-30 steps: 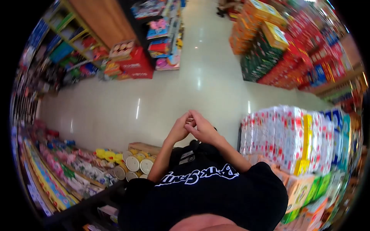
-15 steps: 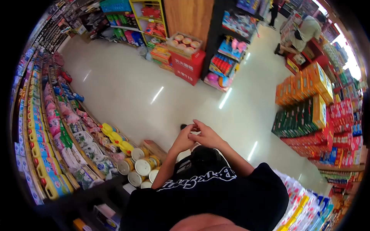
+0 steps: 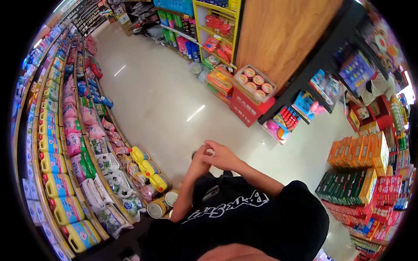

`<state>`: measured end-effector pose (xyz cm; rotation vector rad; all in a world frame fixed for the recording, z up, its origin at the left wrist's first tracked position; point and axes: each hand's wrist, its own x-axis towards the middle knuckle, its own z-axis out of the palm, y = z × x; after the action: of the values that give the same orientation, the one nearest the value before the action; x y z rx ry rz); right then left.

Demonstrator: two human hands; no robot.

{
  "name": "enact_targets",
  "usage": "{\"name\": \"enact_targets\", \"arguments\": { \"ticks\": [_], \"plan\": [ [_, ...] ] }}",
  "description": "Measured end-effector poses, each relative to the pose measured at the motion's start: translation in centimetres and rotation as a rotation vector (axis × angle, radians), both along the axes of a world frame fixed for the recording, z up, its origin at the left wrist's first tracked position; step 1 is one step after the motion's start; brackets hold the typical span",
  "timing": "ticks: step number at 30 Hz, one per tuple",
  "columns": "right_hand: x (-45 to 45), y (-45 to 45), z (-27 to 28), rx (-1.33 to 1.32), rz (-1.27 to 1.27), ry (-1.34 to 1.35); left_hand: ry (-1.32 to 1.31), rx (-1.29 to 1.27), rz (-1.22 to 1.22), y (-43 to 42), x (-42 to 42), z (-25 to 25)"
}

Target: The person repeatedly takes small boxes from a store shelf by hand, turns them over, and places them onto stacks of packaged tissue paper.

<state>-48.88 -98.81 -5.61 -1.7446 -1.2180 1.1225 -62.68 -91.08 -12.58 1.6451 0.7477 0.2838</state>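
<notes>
In front of the black shirt (image 3: pixel 261 217) my two hands meet, one against the other. My left hand (image 3: pixel 200 161) is closed, its fingers folded in against the right. Over it lies my right hand (image 3: pixel 223 157), fingers bent and pressed to the left hand. No object shows in either one, though the overlap hides some fingers. Both hands are in mid-air above the shop floor. Nearest on the left are yellow jugs (image 3: pixel 149 167) and round tins (image 3: pixel 157 208) at the foot of a shelf.
Long shelves of detergent jugs (image 3: pixel 54 185) and bags (image 3: pixel 76 143) curve along the left. A red carton (image 3: pixel 244 106) topped by lidded tubs (image 3: pixel 254 82) stands by a wooden panel (image 3: pixel 283 35). Stacked orange boxes (image 3: pixel 359 150) and green boxes (image 3: pixel 342 187) are right. A person (image 3: pixel 378 89) bends at far right.
My view has turned left and moved forward; the red carton and the box stacks now sit further right. My hands stay together, with the fingers drawn closer in.
</notes>
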Motion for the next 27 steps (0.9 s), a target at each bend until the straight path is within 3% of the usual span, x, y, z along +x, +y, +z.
{"name": "enact_targets", "arguments": {
  "ticks": [4,5,8,11,14,15,18,22,27],
  "plan": [
    [-0.5,9.5,-3.8,0.087,0.112,-0.004,-0.357,0.062,0.078,7.4,0.5,-4.6],
    [-0.7,11.8,-4.2,0.130,0.092,-0.123,-0.323,0.308,0.005,10.4,0.6,-4.5],
    [0.6,19.5,-3.6,0.094,0.116,-0.170,-0.161,0.106,-0.122,19.5,1.1,-4.8],
    [3.0,26.8,-1.3,0.175,0.065,-0.049,-0.008,0.313,-0.189,28.1,2.4,-1.2],
    [6.0,32.6,-1.0,0.157,-0.013,-0.088,0.354,0.634,-0.354,36.2,5.7,1.9],
    [6.7,33.8,-0.9,0.141,-0.066,-0.102,0.515,0.879,-0.409,38.7,6.4,0.7],
    [8.9,37.0,-1.5,0.108,-0.205,-0.098,0.968,0.736,-0.660,44.0,9.7,1.5],
    [15.0,41.2,-4.3,0.074,-0.345,-0.079,0.533,0.713,-0.628,48.4,15.3,-2.3],
    [25.4,47.7,-4.8,0.085,-0.461,-0.159,0.521,0.621,-0.862,52.5,24.6,-2.1]
  ]
}}
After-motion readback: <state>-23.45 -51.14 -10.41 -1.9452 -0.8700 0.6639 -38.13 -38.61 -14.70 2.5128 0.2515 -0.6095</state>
